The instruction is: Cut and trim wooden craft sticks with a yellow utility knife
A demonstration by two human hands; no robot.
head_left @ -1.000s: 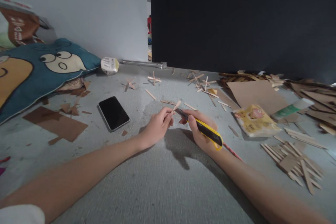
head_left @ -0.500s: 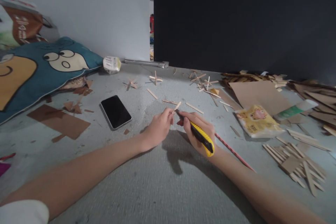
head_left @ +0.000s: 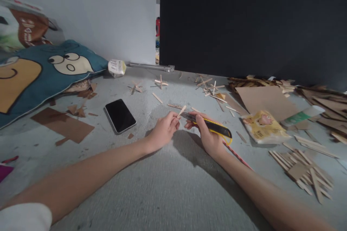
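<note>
Between the fingers of my left hand (head_left: 166, 127) is a short wooden craft stick (head_left: 182, 111), its tip pointing up and away. My right hand (head_left: 207, 133) is wrapped round a yellow and black utility knife (head_left: 218, 129). The knife's blade end points left and meets the stick, or lies just beside it; I cannot tell which. Both hands are above the grey work surface (head_left: 151, 191). Beyond them lie loose craft sticks (head_left: 157, 97) and small crossed-stick pieces (head_left: 161, 82).
A phone (head_left: 120, 116) lies left of my hands, near brown cardboard (head_left: 63, 124) and a blue cushion (head_left: 81, 57). To the right are a yellow packet (head_left: 264, 127), a glue stick (head_left: 302, 115), a pile of craft sticks (head_left: 303, 169) and a red twisted cord (head_left: 240, 157).
My right hand has turned the knife from a steep slant to nearly level, its handle end swinging up and to the right. My left hand still holds the stick in about the same place.
</note>
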